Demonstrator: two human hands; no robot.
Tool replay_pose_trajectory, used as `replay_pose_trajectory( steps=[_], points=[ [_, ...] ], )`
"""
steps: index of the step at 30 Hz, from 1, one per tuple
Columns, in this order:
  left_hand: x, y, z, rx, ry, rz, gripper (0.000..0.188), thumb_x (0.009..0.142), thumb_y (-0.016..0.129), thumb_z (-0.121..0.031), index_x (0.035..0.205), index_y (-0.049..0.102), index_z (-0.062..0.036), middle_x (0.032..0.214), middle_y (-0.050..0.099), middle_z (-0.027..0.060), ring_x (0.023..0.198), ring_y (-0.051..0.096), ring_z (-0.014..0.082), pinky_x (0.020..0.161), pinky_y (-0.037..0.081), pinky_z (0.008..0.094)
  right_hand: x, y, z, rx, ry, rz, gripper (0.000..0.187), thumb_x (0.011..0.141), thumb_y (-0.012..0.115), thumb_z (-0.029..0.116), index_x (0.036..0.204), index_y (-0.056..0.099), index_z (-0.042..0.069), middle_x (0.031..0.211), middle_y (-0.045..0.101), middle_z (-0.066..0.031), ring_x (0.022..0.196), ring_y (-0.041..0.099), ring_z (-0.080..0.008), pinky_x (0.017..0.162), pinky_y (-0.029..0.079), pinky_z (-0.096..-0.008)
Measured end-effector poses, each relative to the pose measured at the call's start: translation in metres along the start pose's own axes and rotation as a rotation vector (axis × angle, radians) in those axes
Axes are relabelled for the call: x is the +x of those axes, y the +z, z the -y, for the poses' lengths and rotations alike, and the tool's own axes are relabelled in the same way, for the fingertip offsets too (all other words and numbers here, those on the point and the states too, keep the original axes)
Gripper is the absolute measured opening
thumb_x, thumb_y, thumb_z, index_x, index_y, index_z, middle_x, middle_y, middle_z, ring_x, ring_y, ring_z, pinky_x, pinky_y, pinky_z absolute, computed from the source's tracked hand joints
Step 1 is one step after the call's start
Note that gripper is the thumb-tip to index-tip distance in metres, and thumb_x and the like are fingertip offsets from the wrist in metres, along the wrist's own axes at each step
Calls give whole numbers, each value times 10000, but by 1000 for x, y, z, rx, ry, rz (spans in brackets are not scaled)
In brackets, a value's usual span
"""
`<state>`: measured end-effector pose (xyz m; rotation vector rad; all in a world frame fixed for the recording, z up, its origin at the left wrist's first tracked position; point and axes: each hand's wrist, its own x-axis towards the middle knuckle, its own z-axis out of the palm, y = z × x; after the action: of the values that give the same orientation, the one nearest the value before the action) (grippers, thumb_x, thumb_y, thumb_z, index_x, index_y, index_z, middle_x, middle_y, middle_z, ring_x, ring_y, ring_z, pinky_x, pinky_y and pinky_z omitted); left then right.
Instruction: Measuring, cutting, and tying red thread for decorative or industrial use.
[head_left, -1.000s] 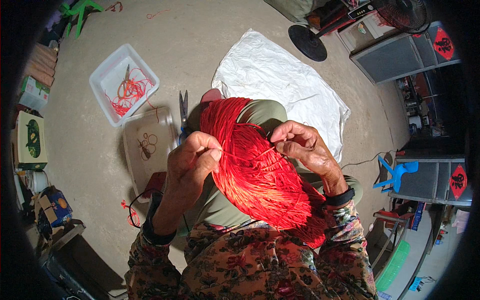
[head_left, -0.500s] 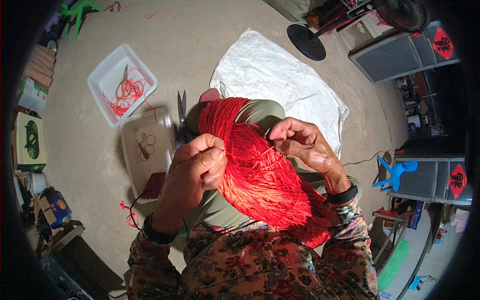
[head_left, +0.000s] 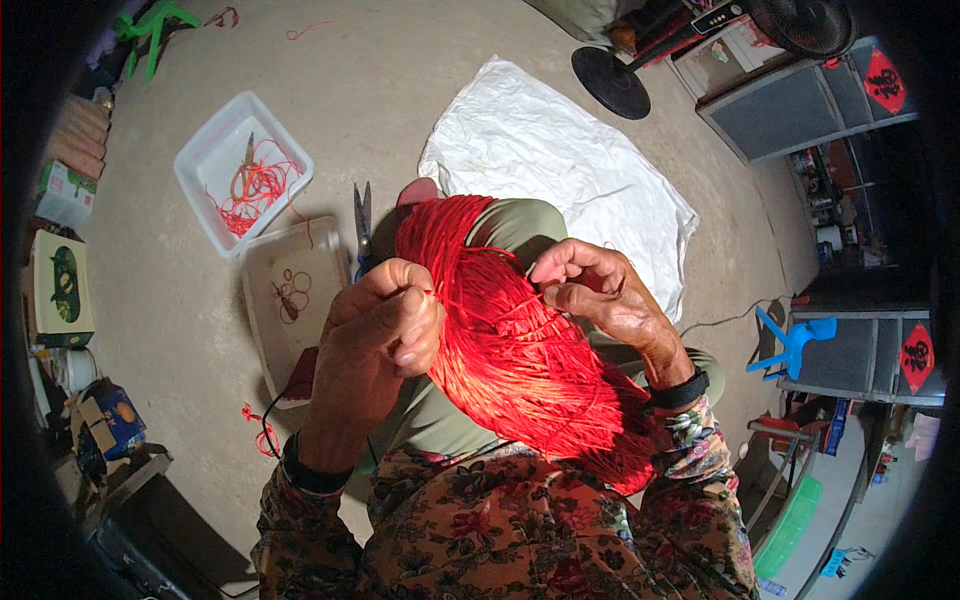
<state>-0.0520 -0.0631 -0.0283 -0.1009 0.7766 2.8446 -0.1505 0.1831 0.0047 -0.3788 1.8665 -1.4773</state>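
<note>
Plain concrete floor (head_left: 350, 120) here, with scissors (head_left: 362, 220) off to the left, probably for easy reach. Big red cord bundle (head_left: 520, 350) lies across the lap (head_left: 430, 425), which I guess props it and frees both hands. Left hand (head_left: 385, 315) is curled tight, seemingly pinching a strand (head_left: 431, 292); right hand (head_left: 605, 295) has thumb and forefinger close together over the bundle, can't tell if they're gripping anything.

Cord bundle (head_left: 540, 370) across knees (head_left: 525, 222). Sheet (head_left: 560, 150) on floor (head_left: 370, 110) beyond. Left: tub (head_left: 222, 150) holding scissors (head_left: 249, 150) and cord scraps (head_left: 262, 183); second tub (head_left: 285, 345) nearer, shears (head_left: 364, 243) between it and bundle. Right: stool (head_left: 795, 342) by cabinet (head_left: 850, 365); fan (head_left: 716, 20) farther off.
</note>
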Motion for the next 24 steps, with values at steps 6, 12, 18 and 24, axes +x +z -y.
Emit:
replay_pose_trajectory(
  steps=[6, 12, 18, 24],
  points=[
    [1, -7, 2, 274, 19, -99, 130, 942, 550, -165, 923, 516, -40, 613, 393, -34, 490, 346, 56, 426, 263, 207, 1, 1, 13, 90, -64, -26, 190, 827, 600, 11, 1015, 610, 43, 855, 623, 15, 748, 559, -48, 680, 446, -202],
    [5, -4, 4, 125, -12, -96, 209, 949, 540, -259, 910, 512, -55, 641, 364, -43, 508, 327, 61, 431, 271, 211, 5, 3, 21, -2, -3, -14, 157, 853, 610, 30, 1009, 611, 41, 846, 612, 22, 733, 540, -46, 659, 436, -203],
    [13, 19, -13, 29, 32, 46, 196, 927, 574, -246, 928, 496, -66, 664, 416, -9, 538, 396, 88, 469, 340, 234, 6, 12, 27, -112, 54, 41, 100, 872, 583, 14, 968, 608, 29, 801, 541, 63, 743, 485, -35, 687, 404, -202],
    [27, 19, -19, 6, -18, 21, 175, 934, 568, -235, 894, 488, -85, 678, 419, -12, 546, 394, 83, 463, 331, 226, 4, 18, 36, -147, 83, 14, 78, 871, 583, 28, 946, 605, 29, 796, 528, 65, 740, 470, -30, 672, 393, -197]
  ],
)
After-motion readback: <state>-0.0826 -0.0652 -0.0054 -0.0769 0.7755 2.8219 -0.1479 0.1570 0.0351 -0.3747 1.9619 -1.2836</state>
